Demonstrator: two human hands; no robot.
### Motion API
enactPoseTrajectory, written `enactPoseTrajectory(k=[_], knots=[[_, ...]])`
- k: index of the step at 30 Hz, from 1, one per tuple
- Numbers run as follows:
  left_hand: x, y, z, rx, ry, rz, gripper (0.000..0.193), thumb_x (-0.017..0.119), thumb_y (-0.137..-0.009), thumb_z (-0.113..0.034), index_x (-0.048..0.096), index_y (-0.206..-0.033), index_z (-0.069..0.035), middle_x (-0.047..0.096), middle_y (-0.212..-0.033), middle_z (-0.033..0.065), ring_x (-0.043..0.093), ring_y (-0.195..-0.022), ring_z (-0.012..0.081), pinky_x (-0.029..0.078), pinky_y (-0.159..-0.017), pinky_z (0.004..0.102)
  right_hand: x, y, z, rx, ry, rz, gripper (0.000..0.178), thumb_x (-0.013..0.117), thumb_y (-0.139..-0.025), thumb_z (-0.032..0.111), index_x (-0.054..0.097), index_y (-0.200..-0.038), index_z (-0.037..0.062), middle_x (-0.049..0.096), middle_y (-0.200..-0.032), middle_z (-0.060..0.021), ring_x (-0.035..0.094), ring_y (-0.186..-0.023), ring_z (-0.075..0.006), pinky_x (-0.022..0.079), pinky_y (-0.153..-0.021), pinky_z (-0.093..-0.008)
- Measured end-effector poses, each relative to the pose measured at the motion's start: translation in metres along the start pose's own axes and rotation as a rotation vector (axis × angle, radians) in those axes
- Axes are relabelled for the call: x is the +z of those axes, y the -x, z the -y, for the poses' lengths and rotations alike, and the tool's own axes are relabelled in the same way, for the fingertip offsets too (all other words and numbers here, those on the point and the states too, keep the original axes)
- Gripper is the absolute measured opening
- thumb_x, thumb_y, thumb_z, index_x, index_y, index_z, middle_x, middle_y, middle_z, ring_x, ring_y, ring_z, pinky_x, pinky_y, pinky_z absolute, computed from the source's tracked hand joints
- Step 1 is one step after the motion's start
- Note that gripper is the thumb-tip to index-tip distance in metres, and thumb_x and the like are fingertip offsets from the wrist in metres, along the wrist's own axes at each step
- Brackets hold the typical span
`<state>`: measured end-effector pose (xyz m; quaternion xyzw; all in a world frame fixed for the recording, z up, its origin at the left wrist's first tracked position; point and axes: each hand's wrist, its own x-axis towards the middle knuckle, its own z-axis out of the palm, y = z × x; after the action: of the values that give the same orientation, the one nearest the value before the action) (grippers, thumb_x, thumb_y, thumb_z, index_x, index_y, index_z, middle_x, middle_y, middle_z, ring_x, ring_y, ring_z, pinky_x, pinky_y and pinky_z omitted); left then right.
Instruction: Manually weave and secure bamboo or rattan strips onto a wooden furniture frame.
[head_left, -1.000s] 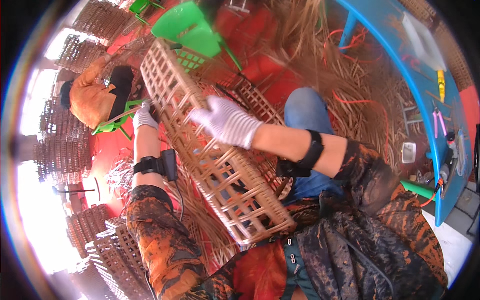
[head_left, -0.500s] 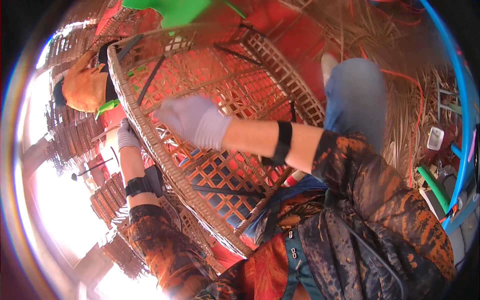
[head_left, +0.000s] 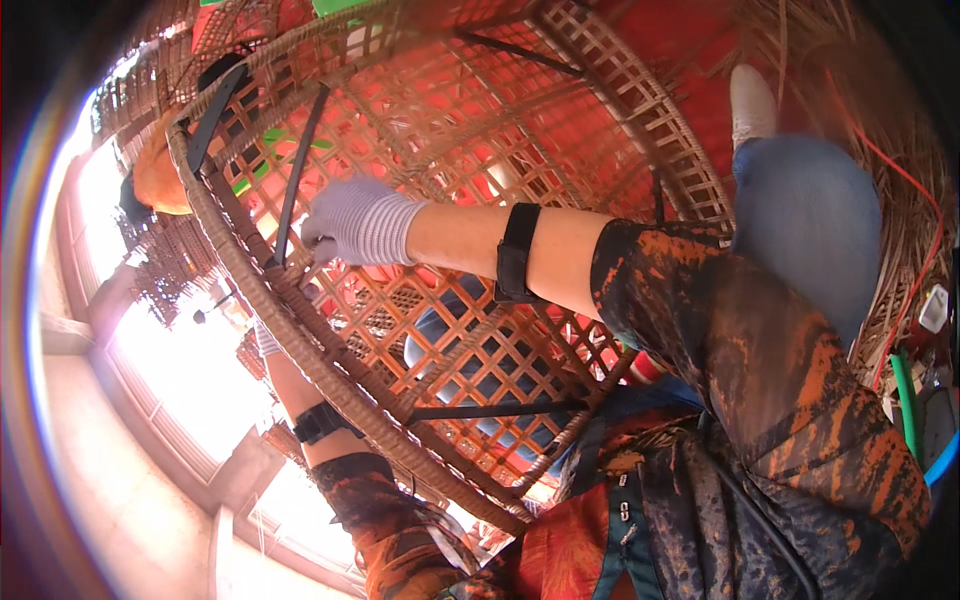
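Observation:
A large woven wicker frame, with a wrapped rim, open lattice and black bars, leans across my lap. Inside it, my right hand, in a pale striped glove, has its fingers curled close to the lattice by a black bar. Whatever sits between those fingertips is too small to make out. On the outer side of the rim, my left hand shows only a strip of striped glove. The rim and weave hide its fingers.
Another person's orange-clad part is beyond the rim at left. My jean-covered knee is at right. Loose fibre strands and a red cord lie beside it. A green strip sits at far right.
The view has shifted, and the wicker frame appears larger. My right hand has moved inward from the rim, its fingers now bent. My left hand has slipped mostly behind the rim.

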<state>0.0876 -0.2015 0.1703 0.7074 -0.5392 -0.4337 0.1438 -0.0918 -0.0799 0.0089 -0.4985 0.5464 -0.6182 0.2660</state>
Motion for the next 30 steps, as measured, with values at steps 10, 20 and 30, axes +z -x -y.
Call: enactPoseTrajectory(k=[10,20,30], knots=[[-0.003,0.006,0.003,0.005,0.054,0.036,0.026,0.050,-0.096,-0.027,0.057,-0.100,-0.003,0.062,-0.089,0.0113,0.060,-0.083,0.0235,0.052,-0.080,0.0368,-0.002,-0.017,0.026,-0.130,-0.128,-0.108,0.022,0.057,-0.083,0.023,0.064,-0.096,0.0073,0.061,-0.095,-0.0140,0.060,-0.094,-0.0313,0.048,-0.082,-0.0425],[0.064,-0.007,-0.042,0.358,0.338,0.251,0.025,0.052,-0.095,-0.026,0.055,-0.098,-0.002,0.061,-0.090,0.0126,0.060,-0.086,0.0261,0.052,-0.082,0.0397,-0.026,0.005,0.040,0.045,-0.254,-0.125,0.026,0.053,-0.087,0.028,0.064,-0.104,0.0117,0.064,-0.098,-0.0129,0.060,-0.095,-0.0314,0.047,-0.085,-0.0417],[0.102,-0.061,0.012,0.264,0.865,0.431,0.020,0.041,-0.100,-0.020,0.052,-0.097,-0.004,0.061,-0.101,0.0123,0.059,-0.105,0.0296,0.047,-0.096,0.0446,-0.058,0.031,0.027,0.546,-0.802,-0.242,0.034,0.053,-0.091,0.035,0.058,-0.104,0.0040,0.063,-0.087,-0.0148,0.063,-0.080,-0.0257,0.053,-0.067,-0.0397]])
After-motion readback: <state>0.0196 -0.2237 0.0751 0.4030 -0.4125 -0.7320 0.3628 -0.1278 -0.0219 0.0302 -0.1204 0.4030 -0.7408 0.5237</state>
